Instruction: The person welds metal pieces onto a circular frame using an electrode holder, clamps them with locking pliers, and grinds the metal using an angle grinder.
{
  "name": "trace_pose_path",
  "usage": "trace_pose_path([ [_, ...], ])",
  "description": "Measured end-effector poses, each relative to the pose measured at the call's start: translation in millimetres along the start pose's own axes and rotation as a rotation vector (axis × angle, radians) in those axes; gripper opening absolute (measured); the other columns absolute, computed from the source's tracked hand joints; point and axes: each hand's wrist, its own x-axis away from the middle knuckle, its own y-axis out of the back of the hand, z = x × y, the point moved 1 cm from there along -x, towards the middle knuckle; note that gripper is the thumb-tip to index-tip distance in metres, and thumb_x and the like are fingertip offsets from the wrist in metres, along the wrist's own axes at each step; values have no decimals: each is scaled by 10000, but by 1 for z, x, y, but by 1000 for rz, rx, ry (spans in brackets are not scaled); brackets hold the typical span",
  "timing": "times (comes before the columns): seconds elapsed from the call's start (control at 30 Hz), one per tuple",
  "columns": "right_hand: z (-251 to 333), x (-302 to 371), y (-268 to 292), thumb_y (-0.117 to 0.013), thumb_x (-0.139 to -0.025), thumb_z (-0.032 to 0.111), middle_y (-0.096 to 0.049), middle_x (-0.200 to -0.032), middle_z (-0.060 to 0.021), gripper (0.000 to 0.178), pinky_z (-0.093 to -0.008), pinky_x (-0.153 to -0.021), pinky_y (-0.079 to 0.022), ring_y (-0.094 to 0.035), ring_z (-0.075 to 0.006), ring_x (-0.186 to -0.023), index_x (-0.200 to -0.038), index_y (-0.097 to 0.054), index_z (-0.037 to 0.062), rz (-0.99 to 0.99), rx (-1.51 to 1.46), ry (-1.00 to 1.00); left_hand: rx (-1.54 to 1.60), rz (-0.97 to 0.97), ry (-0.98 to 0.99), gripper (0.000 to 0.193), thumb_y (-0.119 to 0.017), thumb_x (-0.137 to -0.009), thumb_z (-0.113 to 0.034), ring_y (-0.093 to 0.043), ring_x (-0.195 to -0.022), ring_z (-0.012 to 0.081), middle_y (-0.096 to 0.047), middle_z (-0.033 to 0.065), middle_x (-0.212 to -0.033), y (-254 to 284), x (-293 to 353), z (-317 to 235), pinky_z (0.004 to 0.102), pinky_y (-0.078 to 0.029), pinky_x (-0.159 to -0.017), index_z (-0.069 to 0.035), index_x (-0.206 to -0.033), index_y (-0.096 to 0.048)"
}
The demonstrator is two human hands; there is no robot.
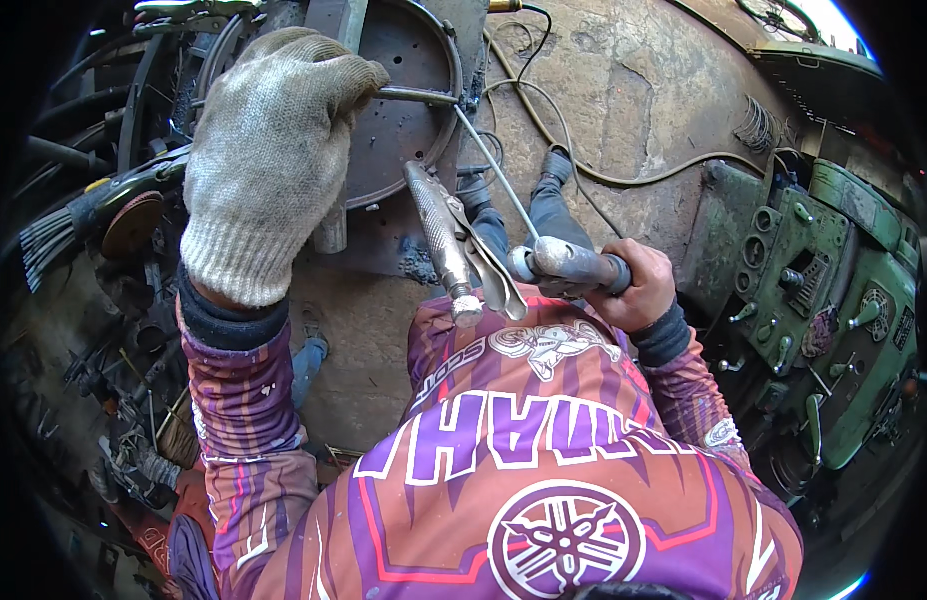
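Observation:
My left hand (273, 150), in a pale knitted work glove, is closed around a thin metal rod (418, 95). The rod lies across a dark round metal plate (393, 135) with a raised rim. My bare right hand (638, 285) grips a welding electrode holder (573, 262). A long thin electrode (495, 172) runs from its jaws up to the rod's end at the plate's rim. They look to meet there; whether they touch I cannot tell. A pair of locking pliers (448, 240) sits at the plate's near edge, handles toward me, with neither hand on it.
An angle grinder (133, 215) lies at the left beside dark curved metal pieces. A flat steel bar (331, 225) runs under the plate. Cables (623, 180) snake over the concrete floor, and a green machine (813, 290) with levers stands at right.

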Motion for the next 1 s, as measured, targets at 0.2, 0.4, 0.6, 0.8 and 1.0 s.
trace_pose_path([
  [0.2,0,-1,-3,-831,-561,181,-661,-732,-146,392,-419,-618,-535,-676,-356,-667,-891,-648,74,8,14,-16,29,1,18,217,-689,-816,-12,-651,-1073,326,-726,125,-993,-2,1,3,428,-510,-950,-61,-1014,-762],
  [0.4,-2,0,-2,-830,-558,179,-662,-734,-145,396,-418,-620,-536,-677,-354,-669,-894,-647,75,8,17,-12,11,4,11,197,-683,-834,-29,-650,-1080,330,-726,127,-993,-2,0,1,437,-507,-952,-59,-1012,-763],
  [0.6,-1,1,0,-834,-558,180,-659,-738,-145,409,-418,-621,-537,-675,-357,-668,-904,-644,73,6,12,-7,-9,11,11,198,-686,-835,-30,-650,-1074,328,-726,124,-988,1,-1,-3,434,-510,-945,-63,-1015,-762],
  [0.8,-1,2,-1,-835,-559,182,-658,-743,-148,415,-421,-623,-536,-674,-361,-674,-909,-642,72,5,11,-14,15,-4,16,196,-690,-837,-30,-654,-1062,322,-726,122,-984,-3,1,0,429,-514,-937,-62,-1016,-762],
  [1.0,3,0,-3,-829,-560,178,-660,-747,-150,414,-424,-627,-537,-674,-362,-680,-912,-641,69,11,7,-21,4,4,10,198,-687,-831,-22,-656,-1053,322,-725,122,-978,0,0,3,425,-516,-932,-59,-1011,-761],
])
